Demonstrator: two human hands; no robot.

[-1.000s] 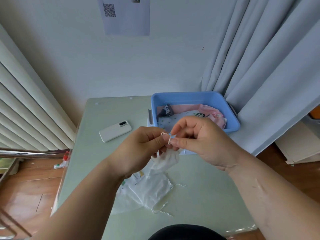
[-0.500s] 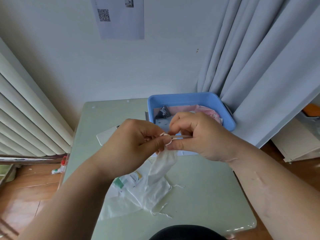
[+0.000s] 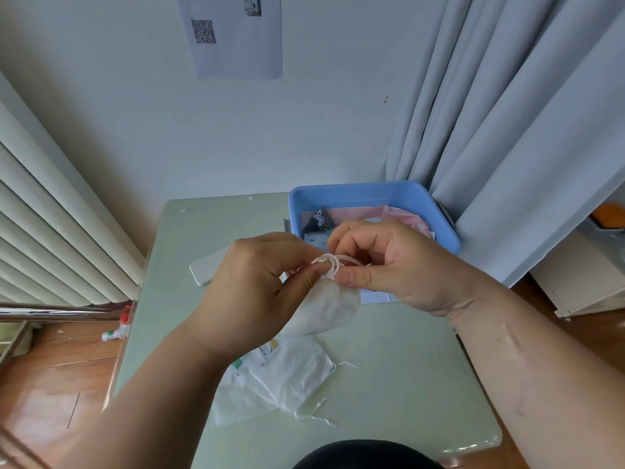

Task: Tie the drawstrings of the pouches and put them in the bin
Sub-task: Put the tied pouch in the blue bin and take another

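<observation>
A small white fabric pouch (image 3: pixel 326 308) hangs in mid-air above the pale green tabletop (image 3: pixel 406 367), its neck gathered under a cream drawstring (image 3: pixel 333 261) that is looped and crossed at the top. More white pouches (image 3: pixel 291 377) lie in a rumpled heap on the tabletop near the person, thin cords trailing from them, partly on clear plastic packaging (image 3: pixel 233 401) with a green label.

At the far right corner of the tabletop stands a blue plastic bin (image 3: pixel 355 194). It holds a pink pouch (image 3: pixel 402 214), a dark patterned one (image 3: pixel 319 220) and a pale one with small marks (image 3: pixel 316 236).

Both hands are raised in front of the bin, knuckles up, and meet at the pouch's neck. The left hand (image 3: pixel 257 292) pinches the drawstring between thumb and curled fingers. The right hand (image 3: pixel 399 269) grips the other side of the cord, thumb pressed flat toward the loops and fingers curled above. A white phone (image 3: pixel 209 269) lies face down behind the left hand.
</observation>
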